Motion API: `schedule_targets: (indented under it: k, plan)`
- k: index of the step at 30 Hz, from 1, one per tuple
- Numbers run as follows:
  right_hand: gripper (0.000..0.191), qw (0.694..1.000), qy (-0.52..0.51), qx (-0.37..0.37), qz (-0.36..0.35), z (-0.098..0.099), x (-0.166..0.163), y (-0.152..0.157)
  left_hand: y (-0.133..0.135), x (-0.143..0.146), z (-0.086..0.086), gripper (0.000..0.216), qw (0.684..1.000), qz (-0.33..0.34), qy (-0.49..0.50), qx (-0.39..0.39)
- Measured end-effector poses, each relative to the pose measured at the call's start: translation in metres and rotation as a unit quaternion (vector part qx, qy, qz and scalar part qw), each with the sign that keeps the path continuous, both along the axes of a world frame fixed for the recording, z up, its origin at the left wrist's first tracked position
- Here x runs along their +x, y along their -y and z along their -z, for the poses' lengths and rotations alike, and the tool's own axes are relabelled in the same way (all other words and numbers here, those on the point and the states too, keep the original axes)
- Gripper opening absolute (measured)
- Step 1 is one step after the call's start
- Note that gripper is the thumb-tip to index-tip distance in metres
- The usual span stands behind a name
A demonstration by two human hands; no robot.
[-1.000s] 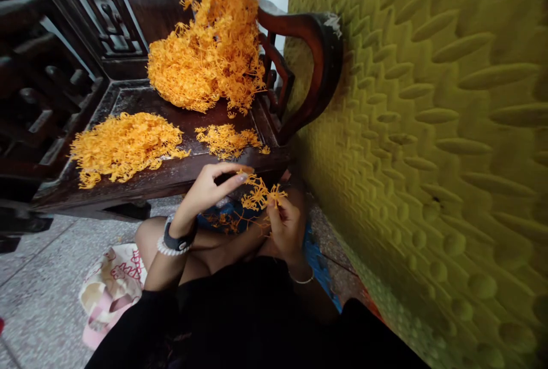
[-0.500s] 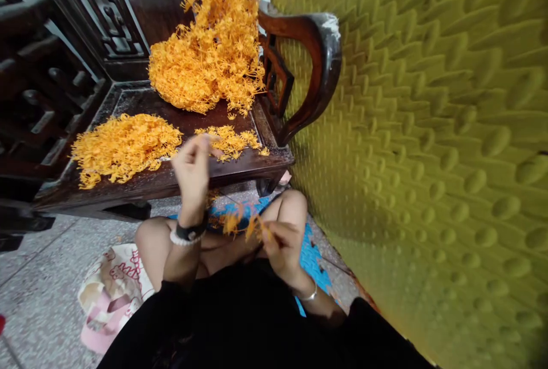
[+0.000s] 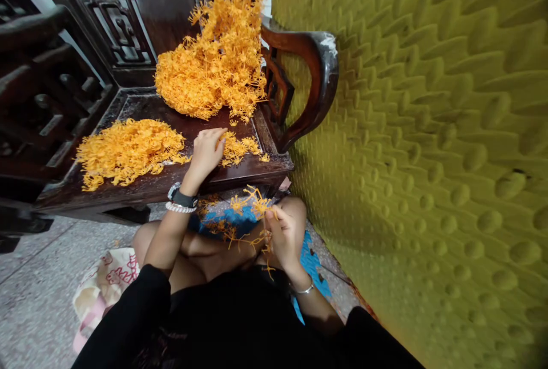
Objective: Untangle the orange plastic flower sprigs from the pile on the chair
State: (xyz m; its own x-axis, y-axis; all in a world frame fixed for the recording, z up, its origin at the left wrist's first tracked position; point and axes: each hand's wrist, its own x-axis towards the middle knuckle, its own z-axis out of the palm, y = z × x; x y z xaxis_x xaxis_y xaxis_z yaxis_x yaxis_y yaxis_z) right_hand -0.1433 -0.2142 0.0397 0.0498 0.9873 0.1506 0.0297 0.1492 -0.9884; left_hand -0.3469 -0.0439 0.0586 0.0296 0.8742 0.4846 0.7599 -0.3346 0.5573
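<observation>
My right hand [image 3: 285,237] pinches a thin, branching orange plastic sprig [image 3: 259,206] over my lap, with several strands dangling below the fingers. Reaching to the bench seat, my left hand [image 3: 208,151] has its fingers bent and close together at the left edge of a small pile of orange flower-like pieces [image 3: 235,147]. Whatever lies under those fingertips is hidden. To the left of that hand spreads a wider heap of similar pieces [image 3: 131,149]. Behind both rises a tall tangled mass of orange sprigs [image 3: 214,66].
The dark wooden bench [image 3: 141,103] has a curved armrest [image 3: 327,72] at its right. A yellow embossed panel [image 3: 406,129] stands along the right side. More orange sprigs lie on the blue mat [image 3: 242,217] between my legs. A cloth bag [image 3: 109,275] rests on the floor at left.
My left hand has moved slightly right and turned down onto the small pile's edge. My right hand stays over my lap with the sprig, which now shows more spread out.
</observation>
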Motion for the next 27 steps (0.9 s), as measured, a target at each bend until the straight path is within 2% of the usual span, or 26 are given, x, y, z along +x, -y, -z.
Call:
schedule_targets:
  k: [4, 7, 9, 12, 14, 16, 19, 23, 27]
  plan:
    - [0.047, 1.000, 0.006, -0.006, 0.009, 0.002, 0.002, -0.002, 0.003, 0.005, -0.008, 0.042, 0.999, 0.012, 0.016, 0.042]
    - [0.044, 1.000, 0.015, 0.008, 0.014, 0.000, 0.005, -0.005, 0.029, 0.013, -0.017, 0.030, 0.992, 0.026, 0.096, 0.079]
    - [0.042, 0.998, 0.041, 0.030, 0.024, -0.004, 0.007, -0.009, 0.058, 0.020, -0.021, 0.026, 0.981, 0.076, 0.175, 0.044]
    - [0.038, 0.993, 0.091, 0.063, 0.037, -0.013, 0.006, -0.013, 0.105, 0.033, -0.020, 0.044, 0.943, 0.173, 0.273, -0.080]
    - [0.034, 0.990, 0.115, 0.071, 0.027, -0.018, 0.004, -0.014, 0.128, 0.039, -0.019, 0.047, 0.927, 0.191, 0.298, -0.120]
    - [0.032, 0.990, 0.123, 0.067, 0.011, -0.023, 0.002, -0.014, 0.139, 0.042, -0.018, 0.040, 0.929, 0.175, 0.297, -0.138]
    - [0.033, 0.993, 0.108, 0.045, 0.012, -0.028, -0.001, -0.012, 0.141, 0.041, -0.018, 0.030, 0.937, 0.134, 0.283, -0.158]
    - [0.037, 0.996, 0.091, 0.015, -0.013, -0.027, -0.002, -0.010, 0.134, 0.032, -0.013, 0.036, 0.955, 0.030, 0.275, -0.104]
    - [0.040, 0.993, 0.075, 0.024, -0.087, -0.023, -0.009, -0.004, 0.129, 0.028, -0.011, 0.034, 0.948, -0.027, 0.312, -0.058]
